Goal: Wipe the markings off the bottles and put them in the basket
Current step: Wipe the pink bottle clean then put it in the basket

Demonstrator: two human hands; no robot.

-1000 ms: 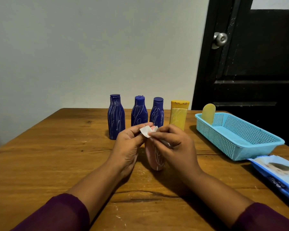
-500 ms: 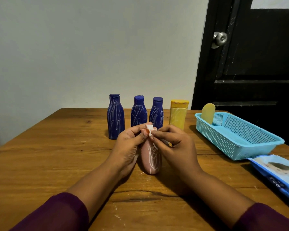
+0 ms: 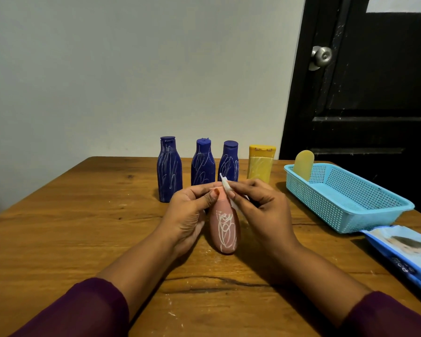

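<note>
The pink bottle (image 3: 225, 229) stands upright on the table (image 3: 58, 227) between your hands, with white scribbles on the side facing you. Your left hand (image 3: 190, 212) curls round its neck with the thumb on the cap. Your right hand (image 3: 260, 207) has a narrow grip, pinching a folded white wipe (image 3: 226, 188) against the cap's right side.

At the right edge lies a blue wipes pack (image 3: 404, 254), just beside the near corner of the basket (image 3: 345, 198). The pale letters on its dark strip are tilted and cut off, so you cannot read them. A yellow bottle (image 3: 303, 166) leans in the basket's far corner.

Behind your hands stands a row of three blue bottles (image 3: 203, 164) and a capped bottle (image 3: 261, 164), all scribbled on. Your fingers hide the lower part of two of the blue ones. Beyond are a pale wall (image 3: 107, 69) and a black door (image 3: 374, 105) with a knob (image 3: 322, 55).
</note>
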